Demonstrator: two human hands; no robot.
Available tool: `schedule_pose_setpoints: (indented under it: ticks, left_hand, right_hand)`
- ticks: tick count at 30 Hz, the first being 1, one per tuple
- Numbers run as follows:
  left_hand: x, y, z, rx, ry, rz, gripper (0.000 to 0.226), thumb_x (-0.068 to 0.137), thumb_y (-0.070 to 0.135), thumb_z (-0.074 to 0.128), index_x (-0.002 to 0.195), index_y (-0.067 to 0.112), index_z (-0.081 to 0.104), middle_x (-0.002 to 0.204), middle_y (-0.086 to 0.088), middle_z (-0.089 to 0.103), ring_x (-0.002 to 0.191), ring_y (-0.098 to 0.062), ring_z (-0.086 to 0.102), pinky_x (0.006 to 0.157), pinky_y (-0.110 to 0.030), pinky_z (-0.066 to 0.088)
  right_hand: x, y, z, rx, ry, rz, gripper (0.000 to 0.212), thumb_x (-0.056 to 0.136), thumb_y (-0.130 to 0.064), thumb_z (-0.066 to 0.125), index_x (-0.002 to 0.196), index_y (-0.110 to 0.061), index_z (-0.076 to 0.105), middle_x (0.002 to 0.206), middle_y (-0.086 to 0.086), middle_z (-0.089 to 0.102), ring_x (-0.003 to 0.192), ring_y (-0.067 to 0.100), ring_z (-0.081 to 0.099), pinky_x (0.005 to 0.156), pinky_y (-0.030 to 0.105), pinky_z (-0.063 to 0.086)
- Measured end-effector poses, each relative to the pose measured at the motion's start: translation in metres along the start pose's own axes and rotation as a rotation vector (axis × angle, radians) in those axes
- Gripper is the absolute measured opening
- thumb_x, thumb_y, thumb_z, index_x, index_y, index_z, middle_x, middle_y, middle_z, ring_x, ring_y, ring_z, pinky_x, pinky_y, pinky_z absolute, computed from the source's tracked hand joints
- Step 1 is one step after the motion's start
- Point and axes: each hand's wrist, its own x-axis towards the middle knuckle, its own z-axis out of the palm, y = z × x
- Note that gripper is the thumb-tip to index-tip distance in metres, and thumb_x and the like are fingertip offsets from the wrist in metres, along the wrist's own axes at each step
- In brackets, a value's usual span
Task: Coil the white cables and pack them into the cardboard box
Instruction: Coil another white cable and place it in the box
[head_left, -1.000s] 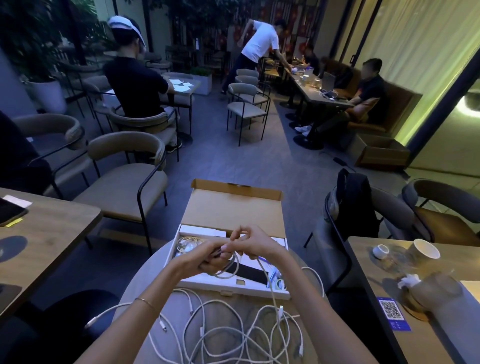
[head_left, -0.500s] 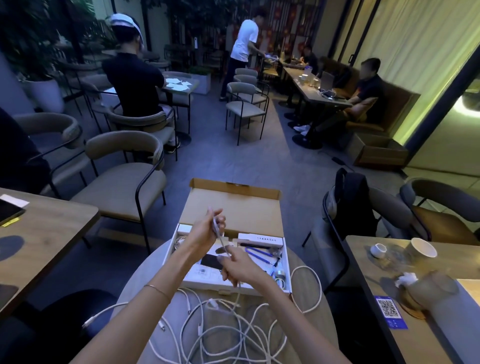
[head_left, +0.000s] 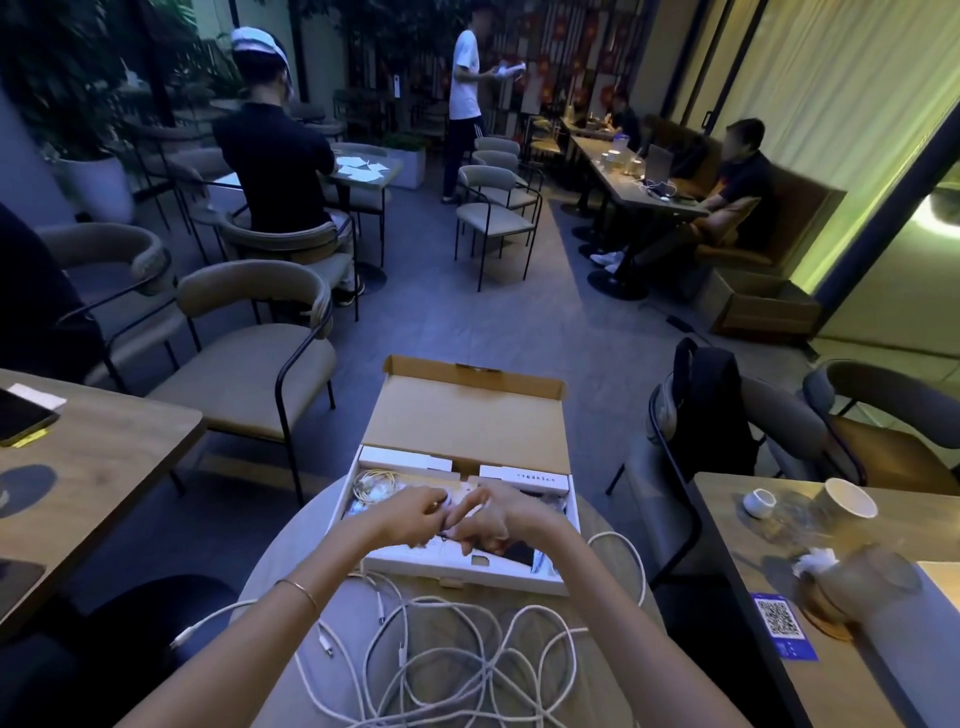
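An open cardboard box lies on a small round table, its lid tipped back. One coiled white cable sits in the box's left corner. My left hand and my right hand meet over the box's middle, fingers curled and pinching a white cable between them. A tangle of loose white cables spreads over the table in front of the box, and a strand loops past the box's right side.
White inner boxes and a dark flat item lie inside the box. A chair with a black backpack stands right, a beige chair left. Wooden tables flank me, the right one bearing cups. Several people sit or stand further back.
Half a second ago my left hand was raised above the box and my right hand was lower, a cable stretched between them. Both hands have come together low over the box.
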Motion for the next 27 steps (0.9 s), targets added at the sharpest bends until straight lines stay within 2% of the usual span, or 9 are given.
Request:
schedule_pose_setpoints:
  ticks: [4,8,12,15,17,19,21,24,27]
  left_hand:
    - [-0.009,0.009,0.001,-0.331,-0.155,-0.062,0.042,0.084,0.046,0.040,0.065,0.013,0.057,0.046,0.004,0.033,0.040,-0.010,0.027,0.039,-0.018,0.022]
    - [-0.009,0.017,0.003,-0.497,-0.153,-0.138,0.054,0.098,0.045,0.029,0.055,0.017,0.044,0.047,-0.001,0.027,0.036,-0.009,0.018,0.037,-0.018,0.014]
    - [-0.006,0.009,0.005,-0.703,-0.057,-0.206,0.060,0.100,0.036,0.027,0.043,0.021,0.039,0.035,0.005,0.027,0.031,-0.008,0.017,0.035,-0.017,0.010]
    - [-0.002,0.006,-0.001,-0.950,-0.025,-0.238,0.063,0.099,0.027,0.020,0.038,0.020,0.035,0.032,0.006,0.022,0.023,-0.005,0.015,0.029,-0.011,0.009]
    - [-0.001,0.006,-0.007,-1.121,-0.009,-0.277,0.070,0.100,0.029,0.016,0.034,0.020,0.035,0.030,0.006,0.022,0.019,-0.004,0.016,0.028,-0.008,0.008]
    - [0.000,0.007,-0.009,-1.190,-0.008,-0.278,0.070,0.102,0.033,0.014,0.036,0.017,0.034,0.030,0.006,0.022,0.020,-0.005,0.018,0.028,-0.009,0.011]
    - [-0.003,0.010,-0.008,-1.192,-0.019,-0.265,0.061,0.102,0.031,0.019,0.045,0.015,0.034,0.032,0.005,0.024,0.024,-0.006,0.021,0.029,-0.012,0.019]
    - [-0.010,0.019,-0.007,-1.226,-0.116,-0.189,0.042,0.102,0.022,0.028,0.065,0.012,0.044,0.040,0.008,0.028,0.030,-0.005,0.022,0.034,-0.017,0.030]
    - [-0.018,0.029,-0.012,-1.236,-0.226,-0.131,0.049,0.101,0.020,0.029,0.056,0.015,0.049,0.040,0.008,0.029,0.032,-0.004,0.021,0.036,-0.015,0.029]
  right_hand:
    - [0.001,-0.002,-0.006,0.241,-0.121,-0.006,0.010,0.084,-0.015,0.069,0.077,-0.011,0.063,0.058,0.003,0.065,0.039,0.009,0.038,0.037,0.017,0.030]
    - [0.002,0.000,-0.004,0.649,-0.119,0.048,0.012,0.093,-0.016,0.057,0.082,-0.011,0.059,0.064,0.010,0.066,0.040,0.010,0.047,0.043,0.016,0.041]
    - [0.008,0.005,0.001,0.833,0.127,0.147,0.013,0.097,-0.011,0.048,0.102,-0.005,0.059,0.065,0.012,0.066,0.050,0.014,0.053,0.045,0.020,0.049]
    - [0.011,0.010,0.002,0.900,0.335,0.180,0.017,0.094,-0.007,0.053,0.107,0.001,0.058,0.065,0.013,0.059,0.051,0.017,0.053,0.043,0.023,0.050]
    - [0.012,0.014,0.002,0.843,0.444,0.136,0.018,0.090,-0.006,0.058,0.105,0.003,0.060,0.066,0.012,0.057,0.049,0.016,0.052,0.044,0.023,0.050]
    - [0.011,0.015,0.002,0.653,0.520,0.013,0.024,0.086,-0.004,0.063,0.109,-0.006,0.059,0.075,0.009,0.060,0.054,0.016,0.056,0.049,0.021,0.051]
    - [0.009,0.011,0.004,0.419,0.479,-0.141,0.036,0.087,-0.003,0.061,0.121,-0.016,0.059,0.096,0.004,0.061,0.068,0.017,0.059,0.054,0.019,0.051]
    - [0.015,0.008,0.008,0.172,0.392,-0.292,0.040,0.091,-0.002,0.049,0.127,-0.017,0.059,0.125,0.002,0.059,0.092,0.016,0.059,0.063,0.018,0.050]
    - [0.019,0.007,0.008,0.089,0.352,-0.312,0.036,0.094,-0.001,0.043,0.120,-0.011,0.065,0.117,0.005,0.066,0.098,0.012,0.060,0.075,0.018,0.048]
